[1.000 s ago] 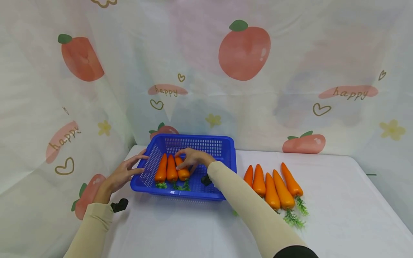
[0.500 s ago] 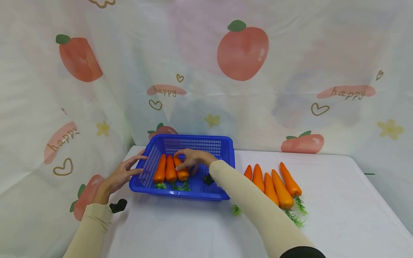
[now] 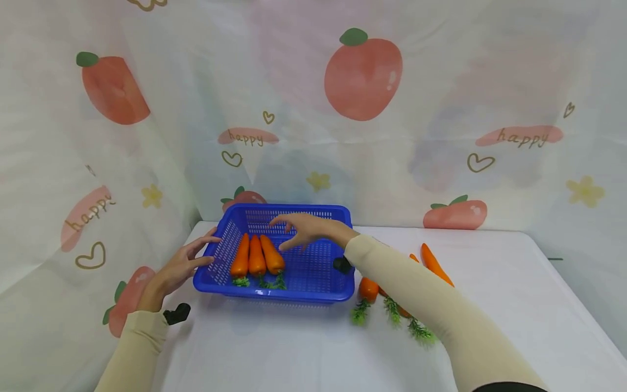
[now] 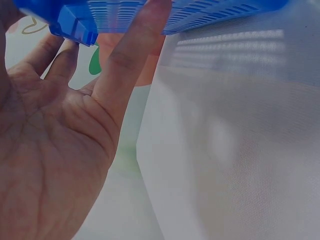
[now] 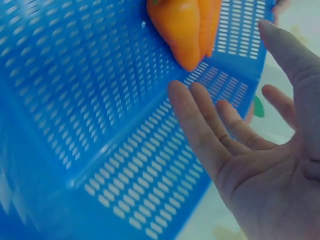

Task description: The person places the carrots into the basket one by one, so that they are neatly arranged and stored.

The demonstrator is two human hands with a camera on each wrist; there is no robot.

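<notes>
Three orange carrots [image 3: 257,256] with green tops lie side by side in the left part of a blue plastic basket [image 3: 294,296]. My right hand [image 3: 309,227] hovers over the basket's inside, right of the carrots, its fingers spread and holding nothing. The right wrist view shows the bare palm and apart from it a carrot [image 5: 180,30]. At the basket's left rim, my left hand [image 3: 178,265] touches the edge with fairly straight, spread fingers. In the left wrist view its fingertips reach up to the basket [image 4: 200,15], partly hidden behind it.
Several more carrots [image 3: 368,289] lie on the white table [image 3: 294,348] to the right of the basket, partly covered by the right sleeve [image 3: 416,294]. A printed cloth [image 3: 401,179] hangs behind the table, and another stretch rises at the left.
My right hand has let go of the rightmost carrot in the basket and moved up and right, away from it. The left hand stays at the rim. The head view has shifted slightly.
</notes>
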